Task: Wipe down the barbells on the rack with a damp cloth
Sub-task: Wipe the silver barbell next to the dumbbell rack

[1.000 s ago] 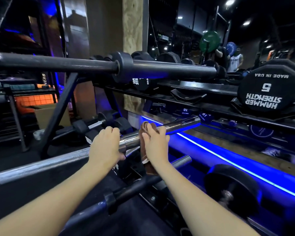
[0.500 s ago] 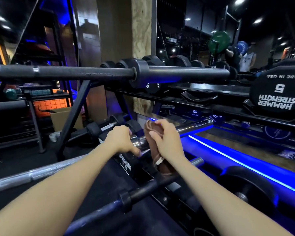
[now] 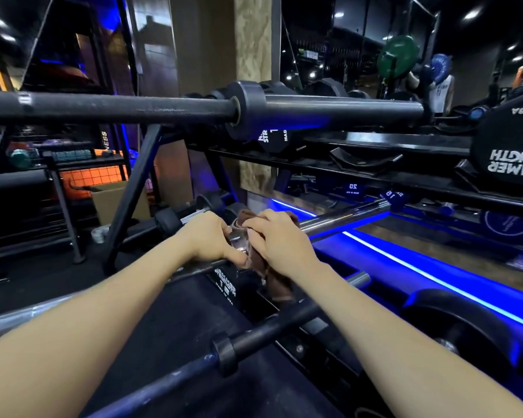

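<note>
A black barbell [image 3: 163, 108] is laid across the top of the rack [image 3: 127, 203], with a hexagonal dumbbell [image 3: 507, 152] seated on the shelf to its right. Below it, a chrome barbell [image 3: 341, 220] is stretched across the middle level, and a second dark bar [image 3: 254, 336] is set lower still. The chrome bar is grasped by the left hand [image 3: 207, 239], fingers curled over it. Just beside it, a brown cloth [image 3: 274, 280] is wrapped over the same bar and clutched by the right hand [image 3: 280, 239], its loose end hung beneath.
</note>
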Action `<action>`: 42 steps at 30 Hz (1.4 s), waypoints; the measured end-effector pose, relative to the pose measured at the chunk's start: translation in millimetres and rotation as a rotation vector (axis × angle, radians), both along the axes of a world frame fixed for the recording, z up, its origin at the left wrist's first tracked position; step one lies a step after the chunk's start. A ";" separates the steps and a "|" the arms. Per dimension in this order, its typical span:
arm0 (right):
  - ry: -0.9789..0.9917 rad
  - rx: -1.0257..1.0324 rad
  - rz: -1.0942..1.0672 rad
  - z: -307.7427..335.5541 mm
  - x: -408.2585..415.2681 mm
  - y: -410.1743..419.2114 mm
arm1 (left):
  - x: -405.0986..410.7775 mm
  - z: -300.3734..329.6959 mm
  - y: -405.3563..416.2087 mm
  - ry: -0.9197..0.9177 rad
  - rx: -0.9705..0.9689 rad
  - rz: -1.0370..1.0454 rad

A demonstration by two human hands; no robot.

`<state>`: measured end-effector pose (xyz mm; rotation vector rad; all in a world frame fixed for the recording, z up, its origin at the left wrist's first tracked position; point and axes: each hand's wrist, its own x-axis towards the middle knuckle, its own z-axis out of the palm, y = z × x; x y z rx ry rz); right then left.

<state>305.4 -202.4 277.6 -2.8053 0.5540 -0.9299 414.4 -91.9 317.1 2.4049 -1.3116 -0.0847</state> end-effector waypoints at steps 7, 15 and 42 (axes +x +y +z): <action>-0.028 0.066 -0.198 7.0 -0.2 -18.0 | -2.1 -0.5 -1.2 0.030 -0.031 0.016; -0.156 0.069 0.054 -6.2 3.0 6.6 | -0.5 -4.7 1.8 0.037 -0.077 0.006; -0.278 0.094 -0.217 -19.0 -36.2 -129.5 | -12.7 24.1 -13.8 -0.167 0.356 0.040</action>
